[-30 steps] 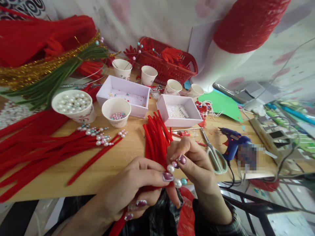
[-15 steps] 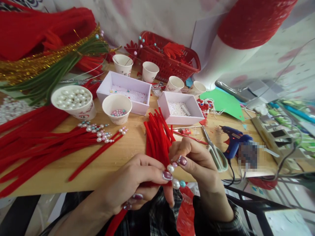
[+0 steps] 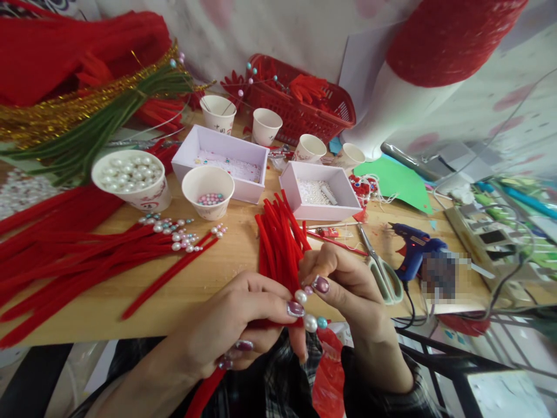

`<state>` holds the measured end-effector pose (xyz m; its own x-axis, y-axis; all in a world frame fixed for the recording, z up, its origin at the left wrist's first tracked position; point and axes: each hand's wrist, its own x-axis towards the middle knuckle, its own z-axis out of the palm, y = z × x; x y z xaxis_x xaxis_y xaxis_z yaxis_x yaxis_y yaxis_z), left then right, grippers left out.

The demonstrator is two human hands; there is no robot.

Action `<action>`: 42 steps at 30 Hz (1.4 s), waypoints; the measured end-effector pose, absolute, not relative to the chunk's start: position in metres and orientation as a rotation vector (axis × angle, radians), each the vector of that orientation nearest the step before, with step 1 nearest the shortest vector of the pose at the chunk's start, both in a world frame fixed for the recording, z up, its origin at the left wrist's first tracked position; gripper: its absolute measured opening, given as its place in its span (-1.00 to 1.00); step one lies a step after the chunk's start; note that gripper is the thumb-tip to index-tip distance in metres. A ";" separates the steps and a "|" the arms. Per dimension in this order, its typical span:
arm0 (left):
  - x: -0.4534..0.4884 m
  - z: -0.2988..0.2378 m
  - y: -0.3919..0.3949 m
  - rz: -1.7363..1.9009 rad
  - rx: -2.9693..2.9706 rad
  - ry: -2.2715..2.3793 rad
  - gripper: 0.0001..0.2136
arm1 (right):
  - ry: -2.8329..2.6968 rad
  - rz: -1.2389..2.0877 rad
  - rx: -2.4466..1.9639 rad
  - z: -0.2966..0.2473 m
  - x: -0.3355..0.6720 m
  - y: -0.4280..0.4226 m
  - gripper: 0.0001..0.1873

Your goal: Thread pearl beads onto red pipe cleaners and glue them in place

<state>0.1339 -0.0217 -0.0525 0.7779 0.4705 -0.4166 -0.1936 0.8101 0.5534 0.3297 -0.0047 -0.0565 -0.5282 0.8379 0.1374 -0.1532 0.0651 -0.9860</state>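
Note:
My left hand (image 3: 243, 319) is closed around red chenille stems (image 3: 206, 395), whose tails hang down below the palm near my lap. Out of its fingertips stick a white pearl bead (image 3: 310, 323) with a turquoise bead (image 3: 322, 322) at its end. Just above, a second white pearl bead (image 3: 300, 296) has a small pink bead (image 3: 308, 290) beside it. Thumb and index finger of my right hand (image 3: 348, 284) pinch at that pink bead. Behind my hands lies a bundle of plain red chenille stems (image 3: 281, 244). To the left rest stems tipped with beads (image 3: 174, 232).
Paper cups of white pearls (image 3: 130, 177) and of small coloured beads (image 3: 209, 194) stand behind, beside white boxes (image 3: 221, 157) (image 3: 324, 197). Scissors (image 3: 383, 273) and a blue glue gun (image 3: 411, 249) with its cord lie at right. A red basket (image 3: 300, 110) stands at the back.

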 end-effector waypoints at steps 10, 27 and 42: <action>0.133 -0.056 -0.024 0.438 0.529 0.562 -0.72 | -1.396 1.642 -0.791 -0.060 0.324 -0.006 -0.85; 0.116 -0.065 -0.027 0.693 0.476 0.677 -0.72 | -0.721 2.096 -1.144 -0.051 0.327 0.045 -0.75; 0.096 -0.078 -0.026 0.860 0.492 0.766 -0.77 | -0.849 2.040 -1.091 -0.060 0.312 0.050 -0.83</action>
<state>0.0962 -0.0259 -0.0777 0.4194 0.8171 -0.3955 -0.4869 0.5701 0.6617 0.3120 0.0502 -0.0602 -0.4308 0.7900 -0.4362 -0.2470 -0.5682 -0.7850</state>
